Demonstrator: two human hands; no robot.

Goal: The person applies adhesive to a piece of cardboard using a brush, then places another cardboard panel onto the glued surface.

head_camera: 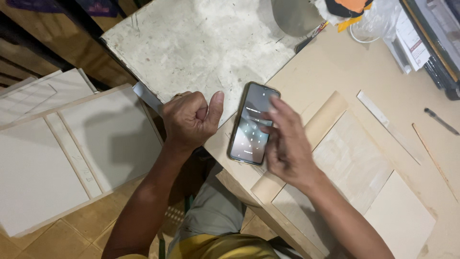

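A dark smartphone [251, 115] lies on the wooden workbench [335, 62] near its front-left edge, its screen lit with a keypad. My right hand [285, 144] hovers over the phone's right side, fingers spread and touching the screen. My left hand [191, 117] rests just left of the phone, curled into a fist with the thumb up, against the edge of a grey stone slab [201, 43]. A flat metal strip [146, 96] sticks out from under that fist; whether the fist grips it is hidden.
Thin wood sheets [354, 163] and narrow strips [385, 124] lie on the bench to the right, with a pen [441, 121]. A metal cylinder [294, 17], a plastic bag and papers sit at the back. White framed panels [72, 144] lean at the left, above a tiled floor.
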